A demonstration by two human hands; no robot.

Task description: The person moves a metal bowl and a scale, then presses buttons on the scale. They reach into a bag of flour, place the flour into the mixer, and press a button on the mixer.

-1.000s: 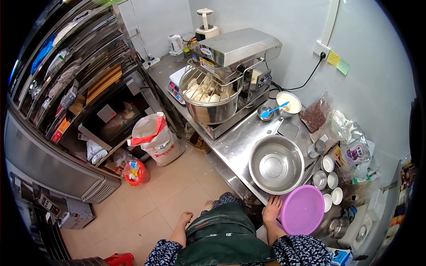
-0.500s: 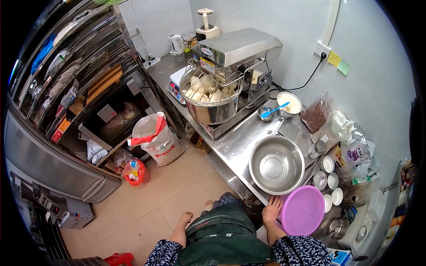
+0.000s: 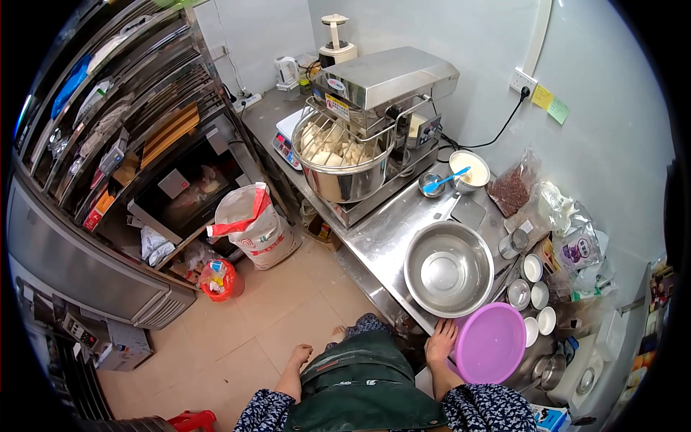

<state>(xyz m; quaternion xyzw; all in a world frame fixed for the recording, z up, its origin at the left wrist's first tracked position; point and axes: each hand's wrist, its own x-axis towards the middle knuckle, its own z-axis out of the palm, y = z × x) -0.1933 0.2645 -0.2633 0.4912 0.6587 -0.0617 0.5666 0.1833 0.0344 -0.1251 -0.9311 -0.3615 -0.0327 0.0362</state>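
We see the right hand lying flat on the near edge of the table. Its fingers are spread out and it holds nothing. The purple bowl sits on the table just beside this hand, on its right. We cannot tell if the hand touches it.

The left hand hangs down next to the green apron, above the floor. Its fingers are loose and a little bent, and it is empty.

A big steel bowl sits on the table just past the right hand, close to the purple bowl. Little cups stand to its right. Farther along the table is the mixer, with white lumps of dough in its pot. A white sack stands on the floor, well apart from both hands.
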